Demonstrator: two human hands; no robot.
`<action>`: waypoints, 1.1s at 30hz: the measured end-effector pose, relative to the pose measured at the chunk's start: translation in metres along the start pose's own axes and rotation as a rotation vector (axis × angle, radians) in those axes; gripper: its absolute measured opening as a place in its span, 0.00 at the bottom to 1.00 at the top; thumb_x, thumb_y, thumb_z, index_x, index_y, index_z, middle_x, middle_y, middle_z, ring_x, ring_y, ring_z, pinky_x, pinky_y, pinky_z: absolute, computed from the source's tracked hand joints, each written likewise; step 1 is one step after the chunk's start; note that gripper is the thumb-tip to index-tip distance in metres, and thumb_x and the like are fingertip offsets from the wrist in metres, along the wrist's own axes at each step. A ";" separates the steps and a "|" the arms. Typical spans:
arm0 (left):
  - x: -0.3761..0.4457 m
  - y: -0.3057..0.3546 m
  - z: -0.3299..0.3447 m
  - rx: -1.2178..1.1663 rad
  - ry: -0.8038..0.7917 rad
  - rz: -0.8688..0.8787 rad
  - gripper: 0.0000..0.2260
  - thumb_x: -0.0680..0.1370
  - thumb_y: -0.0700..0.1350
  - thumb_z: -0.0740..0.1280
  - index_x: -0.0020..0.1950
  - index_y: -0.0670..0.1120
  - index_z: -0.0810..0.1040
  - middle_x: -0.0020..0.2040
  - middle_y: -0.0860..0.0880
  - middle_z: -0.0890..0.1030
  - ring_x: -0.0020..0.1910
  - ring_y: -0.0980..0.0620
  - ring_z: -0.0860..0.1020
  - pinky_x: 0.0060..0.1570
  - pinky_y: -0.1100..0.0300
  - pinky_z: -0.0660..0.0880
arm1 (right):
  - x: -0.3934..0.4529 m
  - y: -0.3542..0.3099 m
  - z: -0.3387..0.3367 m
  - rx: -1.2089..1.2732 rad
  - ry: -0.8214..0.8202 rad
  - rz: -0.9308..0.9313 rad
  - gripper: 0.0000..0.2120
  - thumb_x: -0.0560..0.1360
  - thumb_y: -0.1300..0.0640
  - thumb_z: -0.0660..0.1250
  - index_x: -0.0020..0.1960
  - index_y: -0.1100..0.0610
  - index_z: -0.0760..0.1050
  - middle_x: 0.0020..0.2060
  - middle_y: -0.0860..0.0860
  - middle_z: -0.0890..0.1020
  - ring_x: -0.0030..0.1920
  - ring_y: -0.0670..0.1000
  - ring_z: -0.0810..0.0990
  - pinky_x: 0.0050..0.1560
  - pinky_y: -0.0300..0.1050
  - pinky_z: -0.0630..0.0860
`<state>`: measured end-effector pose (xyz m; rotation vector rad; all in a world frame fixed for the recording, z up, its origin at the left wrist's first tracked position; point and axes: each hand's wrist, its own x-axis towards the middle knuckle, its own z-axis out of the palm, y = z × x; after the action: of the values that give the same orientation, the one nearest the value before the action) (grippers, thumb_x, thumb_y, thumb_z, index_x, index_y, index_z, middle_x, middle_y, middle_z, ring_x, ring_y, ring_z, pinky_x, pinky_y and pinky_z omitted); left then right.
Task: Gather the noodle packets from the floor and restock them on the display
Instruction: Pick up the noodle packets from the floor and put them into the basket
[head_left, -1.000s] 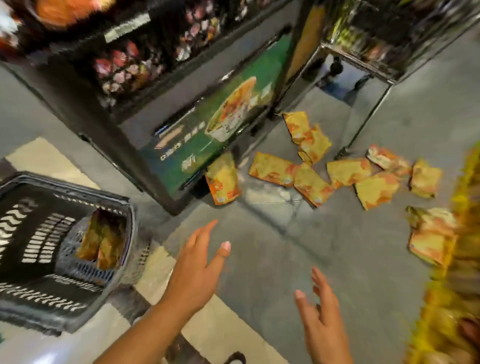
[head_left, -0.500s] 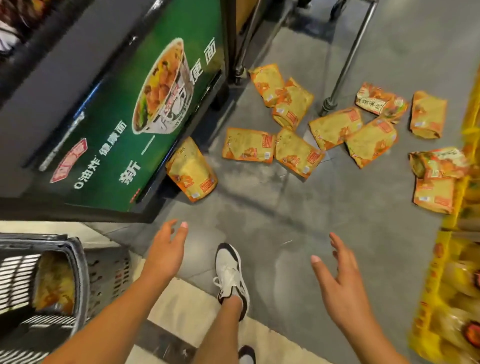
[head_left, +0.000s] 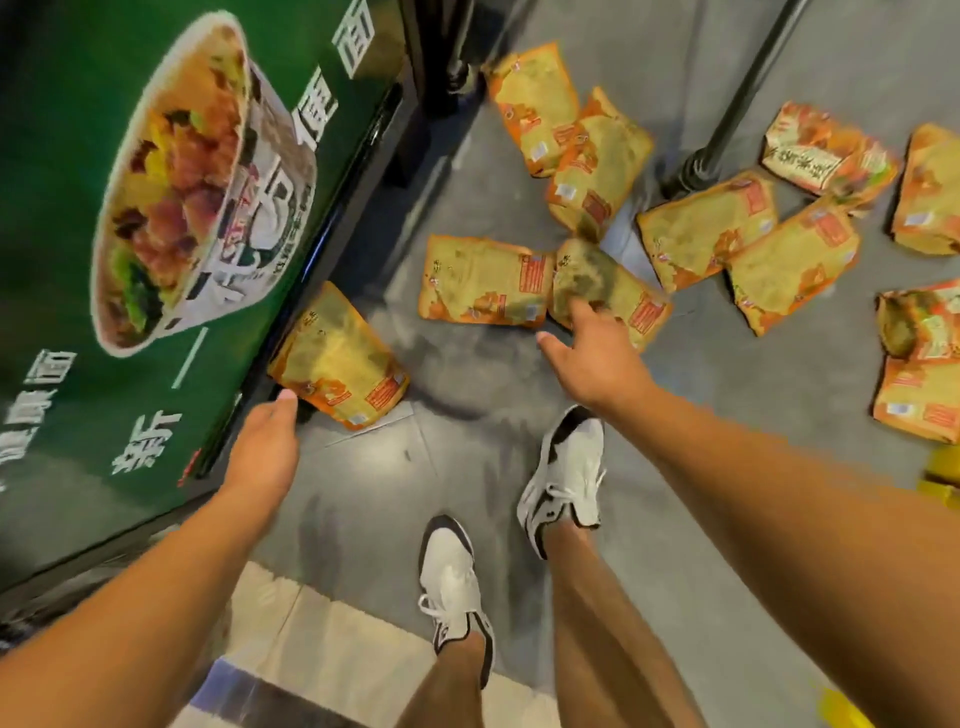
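Note:
Several yellow-orange noodle packets lie scattered on the grey floor. One packet (head_left: 340, 364) leans against the foot of the green display; my left hand (head_left: 265, 447) is just below it, thumb tip at its lower edge, gripping nothing. My right hand (head_left: 592, 353) reaches with spread fingers onto a middle packet (head_left: 618, 291), fingertips touching its near edge. A flat packet (head_left: 480, 280) lies just left of that hand. More packets (head_left: 706, 228) spread to the right.
The green display panel (head_left: 156, 208) with a noodle-bowl picture fills the left. A black metal rack leg (head_left: 727, 119) stands among the packets at upper right. My two white shoes (head_left: 566, 473) stand on the floor below my hands. A yellow stand edge (head_left: 940, 473) shows at right.
I have bent down and moved closer. Both hands went forward: the left to the packet by the display, the right onto a middle packet. The basket has left the view.

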<state>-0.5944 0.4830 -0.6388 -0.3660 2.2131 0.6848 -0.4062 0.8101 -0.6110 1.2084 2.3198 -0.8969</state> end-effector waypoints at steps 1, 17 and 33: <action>0.018 -0.005 0.003 -0.027 -0.012 -0.055 0.39 0.73 0.73 0.53 0.71 0.46 0.74 0.70 0.38 0.76 0.69 0.38 0.74 0.72 0.39 0.67 | 0.019 -0.005 -0.001 -0.014 -0.021 0.004 0.26 0.80 0.42 0.63 0.72 0.55 0.69 0.65 0.62 0.75 0.62 0.66 0.76 0.61 0.57 0.76; 0.170 -0.015 0.086 -0.578 0.190 -0.426 0.06 0.81 0.39 0.67 0.55 0.48 0.81 0.52 0.50 0.82 0.49 0.56 0.80 0.48 0.55 0.74 | 0.324 0.023 0.054 -0.105 -0.317 -0.249 0.25 0.73 0.49 0.60 0.67 0.51 0.80 0.62 0.53 0.84 0.62 0.54 0.82 0.65 0.53 0.78; 0.075 -0.002 0.084 -0.197 0.054 -0.173 0.26 0.70 0.45 0.81 0.63 0.63 0.79 0.57 0.48 0.84 0.55 0.40 0.84 0.60 0.38 0.79 | 0.224 0.002 0.074 -0.241 -0.447 -0.169 0.11 0.74 0.48 0.66 0.48 0.54 0.81 0.46 0.56 0.81 0.50 0.59 0.80 0.50 0.48 0.75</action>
<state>-0.5927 0.5269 -0.7430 -0.6743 2.1395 0.8082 -0.5283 0.8919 -0.7959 0.6422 2.1054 -0.8139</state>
